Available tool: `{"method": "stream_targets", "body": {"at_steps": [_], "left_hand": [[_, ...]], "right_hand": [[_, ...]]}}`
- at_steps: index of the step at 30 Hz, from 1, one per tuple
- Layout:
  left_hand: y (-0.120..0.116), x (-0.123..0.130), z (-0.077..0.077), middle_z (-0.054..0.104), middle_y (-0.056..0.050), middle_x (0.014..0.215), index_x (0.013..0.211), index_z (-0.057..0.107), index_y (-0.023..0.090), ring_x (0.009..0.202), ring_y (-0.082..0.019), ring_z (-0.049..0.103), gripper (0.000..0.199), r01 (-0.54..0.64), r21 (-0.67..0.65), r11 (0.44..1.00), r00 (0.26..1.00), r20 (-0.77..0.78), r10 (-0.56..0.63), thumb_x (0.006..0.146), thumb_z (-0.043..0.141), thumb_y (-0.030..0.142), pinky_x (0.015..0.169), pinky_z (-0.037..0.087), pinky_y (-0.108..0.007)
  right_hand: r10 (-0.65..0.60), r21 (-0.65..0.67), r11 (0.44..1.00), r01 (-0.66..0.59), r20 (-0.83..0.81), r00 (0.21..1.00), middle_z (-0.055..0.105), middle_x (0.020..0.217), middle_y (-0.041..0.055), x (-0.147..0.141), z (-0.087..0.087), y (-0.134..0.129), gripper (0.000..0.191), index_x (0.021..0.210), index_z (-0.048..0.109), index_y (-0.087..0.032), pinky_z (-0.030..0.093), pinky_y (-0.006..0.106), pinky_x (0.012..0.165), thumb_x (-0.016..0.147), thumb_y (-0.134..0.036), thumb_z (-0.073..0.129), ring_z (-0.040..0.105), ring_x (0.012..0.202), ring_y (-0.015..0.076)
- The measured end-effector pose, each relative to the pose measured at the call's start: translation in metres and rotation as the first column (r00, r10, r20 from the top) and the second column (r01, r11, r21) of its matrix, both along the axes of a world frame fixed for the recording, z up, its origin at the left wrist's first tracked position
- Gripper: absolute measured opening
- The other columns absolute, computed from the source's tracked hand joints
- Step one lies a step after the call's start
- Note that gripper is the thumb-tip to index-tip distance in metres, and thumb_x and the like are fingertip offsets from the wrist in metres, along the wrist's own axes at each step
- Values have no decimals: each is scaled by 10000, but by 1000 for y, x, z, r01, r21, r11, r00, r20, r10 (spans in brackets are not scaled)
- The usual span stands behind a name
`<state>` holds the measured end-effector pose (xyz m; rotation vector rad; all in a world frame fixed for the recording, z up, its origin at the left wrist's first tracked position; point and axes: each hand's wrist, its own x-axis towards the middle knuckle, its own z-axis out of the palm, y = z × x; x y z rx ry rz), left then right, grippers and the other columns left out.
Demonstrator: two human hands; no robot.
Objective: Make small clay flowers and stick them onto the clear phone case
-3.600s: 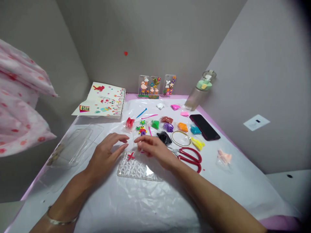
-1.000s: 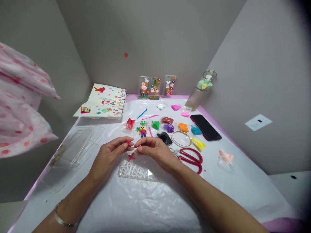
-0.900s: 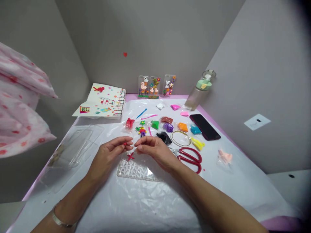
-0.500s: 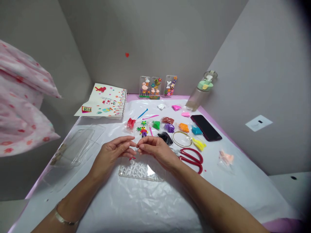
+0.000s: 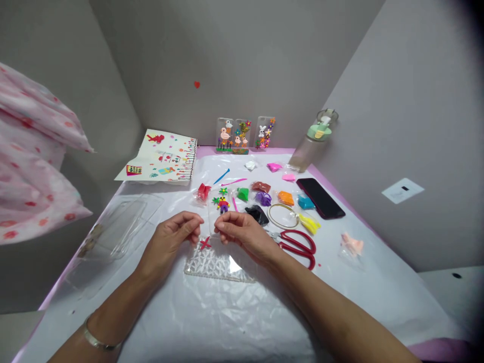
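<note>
Both hands hover over a clear textured box lid or sheet (image 5: 223, 269), slightly apart. My left hand (image 5: 177, 232) is closed, thumb pressed to the fingertips; whatever it may pinch is too small to see. My right hand (image 5: 240, 232) is likewise in a pinch, its contents hidden. Between and below them a red cross-shaped piece of clay (image 5: 205, 243) lies on the textured sheet. Just beyond the fingers lies a clear phone case (image 5: 213, 222) bearing a clay figure (image 5: 223, 204) in red, yellow and purple, with a green clay flower (image 5: 223, 191) above it.
Bagged clay lumps, among them red (image 5: 203, 192), orange (image 5: 286, 198) and black (image 5: 257, 215), lie beyond my hands. Red-handled scissors (image 5: 298, 247), a bangle (image 5: 283, 216), a phone (image 5: 320, 198) and a bottle (image 5: 310, 146) are at right. Clear cases (image 5: 117, 227) lie left.
My hands have drawn apart, the left one moving a little left with its fingers curling in. The red cross-shaped piece now shows more fully between them.
</note>
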<state>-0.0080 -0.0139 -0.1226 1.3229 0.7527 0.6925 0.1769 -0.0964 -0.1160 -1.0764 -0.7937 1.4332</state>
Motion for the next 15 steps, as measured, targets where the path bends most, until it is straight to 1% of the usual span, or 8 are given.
{"method": "stream_targets", "body": {"at_steps": [1, 3, 5, 7, 9, 12, 14, 15], "left_hand": [[0, 0, 0, 669, 26, 793, 895, 713, 210, 694, -99, 604, 189, -3, -4, 1000, 1000, 3, 3, 846, 744, 390, 706, 496, -193], [-1, 0, -1, 705, 4, 920, 959, 725, 222, 820, -132, 655, 203, -3, -16, 1000, 1000, 1, 3, 811, 781, 348, 815, 515, -235], [-1, 1, -1, 715, -8, 924, 953, 722, 218, 851, -155, 670, 209, 2, -23, 1000, 1000, -2, -3, 795, 795, 334, 839, 519, -264], [-2, 1, 0, 707, -7, 857, 912, 709, 208, 809, -160, 665, 190, 9, -8, 1000, 1000, -5, -9, 804, 781, 347, 807, 521, -274], [-3, 1, 1, 670, 7, 752, 835, 679, 196, 709, -144, 629, 204, 24, 27, 999, 999, -28, -23, 841, 735, 392, 731, 506, -262], [-4, 1, 1, 542, 45, 582, 686, 579, 190, 546, -107, 488, 358, 30, 87, 996, 994, -109, -21, 893, 650, 474, 581, 410, -230], [-4, 1, 0, 466, 60, 533, 625, 508, 192, 506, -98, 406, 438, 17, 123, 992, 987, -159, 3, 913, 610, 506, 536, 347, -228], [-4, 0, 1, 455, 62, 531, 620, 501, 193, 507, -100, 396, 446, 11, 137, 990, 985, -172, 12, 918, 600, 510, 536, 340, -230]], "right_hand": [[5, 1, 1000, -5, 5, 1000, 635, 772, -9, 0, 0, 0, 265, 817, 691, -155, 407, 239, 637, 737, -374, 819, 528, 611, 75], [21, 3, 1000, -21, 22, 1000, 621, 739, -13, 1, -1, 0, 266, 828, 689, -151, 394, 241, 631, 743, -372, 811, 522, 605, 79], [37, 6, 999, -38, 43, 998, 602, 691, -22, 1, -2, 0, 265, 841, 682, -148, 370, 239, 607, 752, -368, 800, 500, 579, 77], [44, 5, 999, -45, 58, 997, 568, 645, -38, 1, -2, 0, 269, 849, 669, -147, 333, 231, 570, 756, -366, 795, 466, 547, 70], [52, -6, 999, -51, 52, 997, 528, 616, -55, 1, -1, 0, 287, 842, 646, -152, 286, 223, 529, 753, -380, 796, 428, 521, 63], [86, -46, 995, -84, 41, 995, 490, 602, -64, 0, 2, -2, 337, 786, 596, -160, 229, 218, 492, 759, -434, 790, 384, 503, 57], [126, -66, 990, -122, 57, 990, 485, 593, -58, -2, 5, -3, 376, 731, 560, -162, 216, 218, 484, 774, -470, 772, 372, 500, 56], [149, -71, 987, -144, 69, 986, 484, 590, -54, -2, 6, -4, 396, 705, 544, -163, 213, 218, 481, 784, -486, 760, 371, 501, 56]]}}
